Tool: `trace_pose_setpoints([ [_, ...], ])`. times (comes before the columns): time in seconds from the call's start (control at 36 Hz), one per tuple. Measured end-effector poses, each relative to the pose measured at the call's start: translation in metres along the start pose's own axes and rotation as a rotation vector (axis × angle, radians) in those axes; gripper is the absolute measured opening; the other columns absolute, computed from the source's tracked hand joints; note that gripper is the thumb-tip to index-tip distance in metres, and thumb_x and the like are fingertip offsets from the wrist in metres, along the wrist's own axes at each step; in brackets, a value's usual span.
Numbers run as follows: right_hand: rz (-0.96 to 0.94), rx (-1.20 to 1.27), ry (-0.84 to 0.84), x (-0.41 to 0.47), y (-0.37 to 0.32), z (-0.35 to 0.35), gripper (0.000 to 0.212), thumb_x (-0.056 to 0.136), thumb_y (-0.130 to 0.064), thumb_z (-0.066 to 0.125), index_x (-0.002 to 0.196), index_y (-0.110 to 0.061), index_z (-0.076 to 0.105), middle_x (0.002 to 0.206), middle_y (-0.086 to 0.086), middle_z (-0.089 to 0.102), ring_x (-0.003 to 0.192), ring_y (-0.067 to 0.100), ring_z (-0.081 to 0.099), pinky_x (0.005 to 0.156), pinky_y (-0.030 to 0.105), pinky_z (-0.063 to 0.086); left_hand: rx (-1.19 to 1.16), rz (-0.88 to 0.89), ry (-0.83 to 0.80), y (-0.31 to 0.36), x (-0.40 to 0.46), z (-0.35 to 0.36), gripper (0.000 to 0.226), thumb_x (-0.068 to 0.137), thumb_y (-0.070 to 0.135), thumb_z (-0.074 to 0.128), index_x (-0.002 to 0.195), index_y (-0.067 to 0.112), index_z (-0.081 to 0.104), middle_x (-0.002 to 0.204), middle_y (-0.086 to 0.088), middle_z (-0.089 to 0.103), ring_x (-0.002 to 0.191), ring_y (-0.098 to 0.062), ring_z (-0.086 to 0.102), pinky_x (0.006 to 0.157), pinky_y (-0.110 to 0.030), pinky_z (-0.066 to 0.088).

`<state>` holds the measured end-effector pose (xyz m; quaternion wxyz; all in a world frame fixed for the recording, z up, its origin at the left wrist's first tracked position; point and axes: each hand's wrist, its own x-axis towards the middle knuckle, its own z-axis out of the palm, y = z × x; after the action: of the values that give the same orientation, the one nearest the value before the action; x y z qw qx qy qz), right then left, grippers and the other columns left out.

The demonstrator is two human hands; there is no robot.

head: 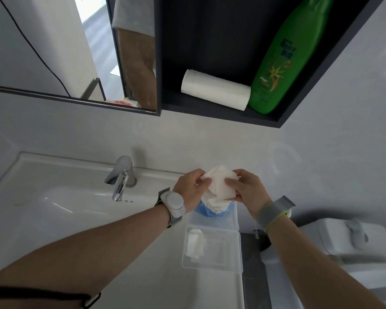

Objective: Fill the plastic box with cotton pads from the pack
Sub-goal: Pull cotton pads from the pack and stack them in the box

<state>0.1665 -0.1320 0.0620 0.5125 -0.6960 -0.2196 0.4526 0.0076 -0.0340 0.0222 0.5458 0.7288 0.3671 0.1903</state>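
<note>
Your left hand (191, 186) and right hand (246, 189) meet above the far right end of the bench (143, 253), and both grip the same bunch of white cotton pads (221, 185). Your left fingers pinch its left edge; your right thumb presses on its front face with the fingers curled behind it. The pads sit between your two hands, touching both, and stick up out of the blue pack (212, 209), which stands just below them on the bench.

The clear box (212, 248) lies open on the bench just nearer to you than the pack, close to the right edge. Inside it, against the left wall, lies a small bunch of pads (195, 243); the remainder of the floor of the box shows through. The print on the pack is too small to read.

Left of your hands is the white sink (53, 197) with a chrome tap (120, 178). On the wall above, a dark shelf (221, 114) holds a white paper roll (215, 90) lying on its side and, touching its right end, a green bottle (288, 56). The bottle label has an aloe-like plant drawing and blurred lettering that cannot be read. A mirror (53, 52) hangs left of the shelf. A white toilet (343, 241) stands to the right of the bench.
</note>
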Motion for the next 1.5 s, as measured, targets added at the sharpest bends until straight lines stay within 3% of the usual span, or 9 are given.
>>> trace_pose_setpoints([
  [0.11,-0.019,-0.045,-0.001,0.000,0.002,0.000,0.022,0.086,0.004,0.063,0.108,0.000,0.063,0.108,0.025,0.065,0.097,0.040,0.066,0.071,0.044,0.060,-0.074,-0.016,0.028,0.000,0.003,0.000,0.013,0.097,0.026,0.057,0.097,0.018,0.066,0.087,0.002,0.071,0.084,-0.017,0.067,0.074,-0.032,0.052],
  [0.33,-0.076,-0.158,-0.015,-0.003,0.004,0.000,0.024,0.089,0.000,0.061,0.109,-0.011,0.069,0.101,0.014,0.070,0.095,0.036,0.065,0.065,0.036,0.058,-0.086,0.038,-0.010,0.005,0.006,-0.001,0.022,0.095,0.033,0.062,0.116,0.024,0.067,0.103,0.010,0.071,0.095,-0.003,0.065,0.076,-0.012,0.048],
  [0.47,-0.104,-0.201,0.027,-0.003,0.002,0.002,0.023,0.085,-0.005,0.068,0.106,-0.016,0.066,0.094,0.015,0.069,0.090,0.036,0.065,0.064,0.039,0.060,-0.031,0.028,-0.017,0.003,0.010,0.001,0.014,0.091,0.035,0.065,0.101,0.026,0.069,0.090,0.011,0.071,0.086,-0.007,0.066,0.072,-0.023,0.049],
  [0.64,-0.113,-0.264,0.095,-0.006,0.001,0.005,0.027,0.081,-0.009,0.074,0.104,-0.014,0.060,0.086,0.015,0.067,0.072,0.031,0.066,0.067,0.043,0.061,-0.131,-0.030,0.051,0.002,0.012,0.002,0.024,0.083,0.041,0.063,0.096,0.021,0.070,0.088,0.004,0.073,0.085,-0.017,0.068,0.079,-0.036,0.054],
  [0.83,-0.136,-0.240,0.118,-0.009,0.005,-0.003,0.020,0.082,-0.005,0.073,0.100,-0.010,0.064,0.070,0.010,0.066,0.059,0.025,0.064,0.064,0.040,0.060,-0.130,-0.049,0.061,0.001,0.013,0.002,0.017,0.096,0.029,0.061,0.101,0.018,0.073,0.089,0.004,0.075,0.086,-0.014,0.069,0.082,-0.035,0.055],
  [1.06,-0.136,-0.231,0.158,-0.010,0.004,-0.015,0.004,0.084,-0.004,0.071,0.087,-0.003,0.067,0.076,0.012,0.066,0.058,0.021,0.064,0.064,0.042,0.060,-0.139,-0.078,0.078,0.001,0.014,0.003,0.016,0.095,0.030,0.061,0.098,0.020,0.073,0.088,0.005,0.075,0.087,-0.017,0.069,0.084,-0.037,0.054],
  [1.25,-0.211,-0.112,0.088,-0.017,-0.007,-0.029,0.003,0.088,-0.001,0.064,0.087,0.001,0.067,0.070,0.011,0.062,0.061,0.020,0.053,0.053,0.030,0.043,-0.127,-0.074,0.064,0.001,0.013,0.001,0.018,0.095,0.032,0.060,0.098,0.019,0.073,0.088,0.005,0.074,0.088,-0.017,0.069,0.086,-0.039,0.055],
  [1.44,-0.213,-0.358,0.071,-0.006,-0.006,-0.009,0.002,0.085,-0.009,0.070,0.085,-0.008,0.069,0.061,0.001,0.060,0.055,0.013,0.051,0.053,0.021,0.042,-0.120,-0.067,0.059,0.003,0.012,0.004,0.015,0.093,0.028,0.062,0.097,0.020,0.073,0.087,0.006,0.074,0.087,-0.015,0.068,0.082,-0.036,0.053],
  [1.5,-0.218,-0.431,0.089,-0.004,-0.002,-0.003,0.006,0.083,-0.015,0.073,0.088,-0.018,0.071,0.065,0.001,0.065,0.060,0.016,0.056,0.060,0.028,0.050,-0.136,-0.063,0.052,0.004,0.012,0.004,0.019,0.089,0.034,0.061,0.096,0.022,0.074,0.086,0.006,0.075,0.086,-0.015,0.069,0.081,-0.037,0.054],
])
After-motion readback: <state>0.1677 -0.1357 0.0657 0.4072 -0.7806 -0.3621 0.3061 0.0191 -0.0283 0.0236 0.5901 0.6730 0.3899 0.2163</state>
